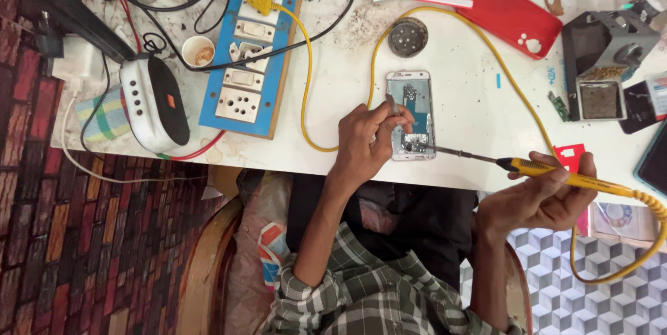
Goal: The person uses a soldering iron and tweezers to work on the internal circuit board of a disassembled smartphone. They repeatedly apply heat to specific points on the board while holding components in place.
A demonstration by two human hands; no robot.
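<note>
White table (pixel 472 92) w/ opened phone (pixel 411 114), blue switchboard (pixel 250 43), red case (pixel 511 15).

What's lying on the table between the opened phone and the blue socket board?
In the head view, between the opened phone and the blue socket board runs only a loop of yellow cable over bare white table.

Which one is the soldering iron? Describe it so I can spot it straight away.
Start at the white table and find the opened phone near its front edge. The soldering iron lies in the right hand, its metal tip on the phone's lower end. Its yellow handle and yellow cord set it apart.
</note>
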